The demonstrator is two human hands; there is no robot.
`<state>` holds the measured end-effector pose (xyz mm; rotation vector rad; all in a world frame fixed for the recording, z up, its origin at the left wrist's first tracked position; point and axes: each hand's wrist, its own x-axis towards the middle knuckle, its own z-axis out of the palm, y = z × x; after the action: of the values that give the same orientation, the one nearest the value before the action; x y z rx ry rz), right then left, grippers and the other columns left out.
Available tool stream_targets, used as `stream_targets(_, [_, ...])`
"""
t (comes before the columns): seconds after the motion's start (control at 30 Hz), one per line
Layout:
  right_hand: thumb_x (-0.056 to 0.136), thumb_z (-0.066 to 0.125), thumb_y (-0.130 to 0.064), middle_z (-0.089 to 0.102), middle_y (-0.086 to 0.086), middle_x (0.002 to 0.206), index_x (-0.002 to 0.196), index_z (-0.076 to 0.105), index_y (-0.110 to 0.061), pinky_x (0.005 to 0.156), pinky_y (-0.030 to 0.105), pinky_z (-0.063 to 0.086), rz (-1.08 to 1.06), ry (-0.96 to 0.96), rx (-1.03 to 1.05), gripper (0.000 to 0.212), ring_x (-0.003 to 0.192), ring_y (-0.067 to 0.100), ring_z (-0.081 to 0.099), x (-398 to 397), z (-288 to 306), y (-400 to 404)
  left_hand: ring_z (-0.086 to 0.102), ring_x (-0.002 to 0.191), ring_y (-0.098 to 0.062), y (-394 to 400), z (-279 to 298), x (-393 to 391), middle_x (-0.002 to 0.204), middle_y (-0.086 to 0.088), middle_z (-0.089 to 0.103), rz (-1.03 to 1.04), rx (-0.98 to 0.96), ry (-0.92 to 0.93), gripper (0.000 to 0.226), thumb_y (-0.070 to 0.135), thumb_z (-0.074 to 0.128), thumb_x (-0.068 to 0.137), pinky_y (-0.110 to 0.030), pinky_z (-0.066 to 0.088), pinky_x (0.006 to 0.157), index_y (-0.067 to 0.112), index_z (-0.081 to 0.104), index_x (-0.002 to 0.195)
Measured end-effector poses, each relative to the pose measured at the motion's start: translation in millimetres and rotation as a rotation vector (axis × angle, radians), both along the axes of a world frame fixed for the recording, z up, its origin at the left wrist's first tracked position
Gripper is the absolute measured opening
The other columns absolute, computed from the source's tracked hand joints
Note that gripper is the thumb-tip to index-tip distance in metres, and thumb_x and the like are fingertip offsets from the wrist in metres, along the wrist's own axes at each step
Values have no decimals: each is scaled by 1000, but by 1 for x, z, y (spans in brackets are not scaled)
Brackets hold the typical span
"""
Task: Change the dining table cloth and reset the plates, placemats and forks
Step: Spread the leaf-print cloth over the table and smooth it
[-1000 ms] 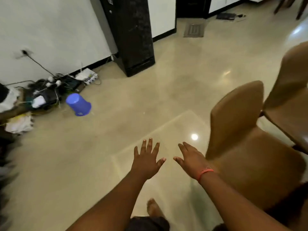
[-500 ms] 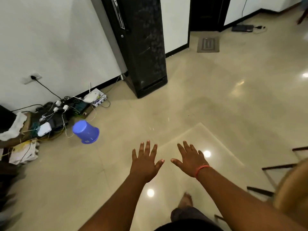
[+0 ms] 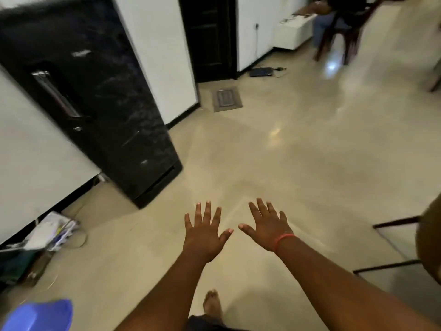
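A bare foot (image 3: 213, 304) stands on the shiny beige floor (image 3: 298, 163) at the bottom of the view. A blue plastic tub (image 3: 39, 315) sits at the bottom left corner, partly cut off. Just past the foot, two arms reach out. The left hand (image 3: 204, 231) is flat with its fingers spread wide and holds nothing. The right hand (image 3: 267, 224) is also spread wide and holds nothing. It has an orange band (image 3: 281, 241) on its wrist. The two thumbs are near each other but do not touch. At the right edge is a brown chair back (image 3: 429, 240). On the left, papers and wires (image 3: 53, 231) lie by the white wall. Farther off stands a tall black fridge (image 3: 95, 99), and past it a grey floor mat (image 3: 226, 99) lies in front of a dark door (image 3: 210, 37). Far away, top right, it is blurry, but it looks like someone sits on a dark chair (image 3: 343, 22). The table cloth, plates, placemats and forks do not show here.
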<state>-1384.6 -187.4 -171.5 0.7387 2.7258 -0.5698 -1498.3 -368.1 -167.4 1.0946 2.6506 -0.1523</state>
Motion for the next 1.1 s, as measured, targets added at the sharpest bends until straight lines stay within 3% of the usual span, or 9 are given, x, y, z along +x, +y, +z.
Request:
stream_targets(0.17, [66, -3, -89, -16, -4, 165, 157, -4, -33, 121, 56, 4, -333, -27, 11, 107, 153, 25, -10, -16, 6, 89, -29, 148, -29, 130, 5, -67, 163, -2, -24, -346, 4, -33, 81, 76, 1, 89, -60, -11, 118, 33, -14, 156])
stream_targets(0.43, [65, -4, -89, -20, -3, 164, 157, -8, -33, 121, 58, 4, -651, -64, 3, 107, 153, 27, -10, -10, -1, 221, -30, 147, -28, 329, 2, -109, 162, -1, -27, -663, -12, -59, 82, 77, 0, 88, -61, -9, 118, 33, -15, 155])
stream_targets(0.77, [80, 8, -85, -19, -2, 164, 156, -8, -33, 121, 58, 5, -762, -96, -26, 94, 153, 27, -10, 18, -4, 476, -27, 149, -28, 608, 4, -77, 164, -1, -23, -759, 6, -94, 81, 77, 2, 89, -60, -9, 119, 33, -12, 156])
stream_targets(1.0, [81, 12, -86, -16, -3, 165, 157, -6, -34, 121, 58, 6, -866, -64, -24, 93, 153, 26, -8, 29, -5, 643, -27, 149, -28, 793, -3, -74, 164, -1, -23, -826, -2, -98, 81, 77, 3, 89, -60, -8, 119, 34, -12, 156])
stream_targets(1.1, [73, 3, -88, -17, -3, 165, 157, -7, -33, 121, 57, 6, -920, -82, -9, 100, 153, 26, -8, 37, -15, 721, -26, 149, -28, 890, -13, -72, 164, -1, -23, -894, -3, -93, 81, 77, 3, 89, -61, -7, 119, 33, -11, 157])
